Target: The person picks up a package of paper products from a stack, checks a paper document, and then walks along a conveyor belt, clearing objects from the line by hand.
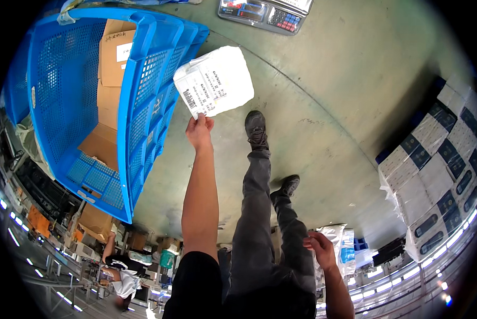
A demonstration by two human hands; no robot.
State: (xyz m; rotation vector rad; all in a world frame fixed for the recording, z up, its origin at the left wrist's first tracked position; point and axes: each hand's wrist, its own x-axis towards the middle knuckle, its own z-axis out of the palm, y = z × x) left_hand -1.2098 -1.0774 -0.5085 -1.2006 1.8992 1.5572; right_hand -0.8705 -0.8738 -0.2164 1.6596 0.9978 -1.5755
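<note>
The blue perforated crate (84, 101) held cardboard boxes (108, 80). Beside its rim, your left hand (199, 131) pinched a white labelled parcel (214, 81) by its lower edge; your right hand (320, 247) gripped white bags (340, 250).

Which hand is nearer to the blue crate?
Left. The left hand holds a white packet right beside the blue crate, close to its outer wall. The right hand is low by the person's leg, far from the crate.
</note>
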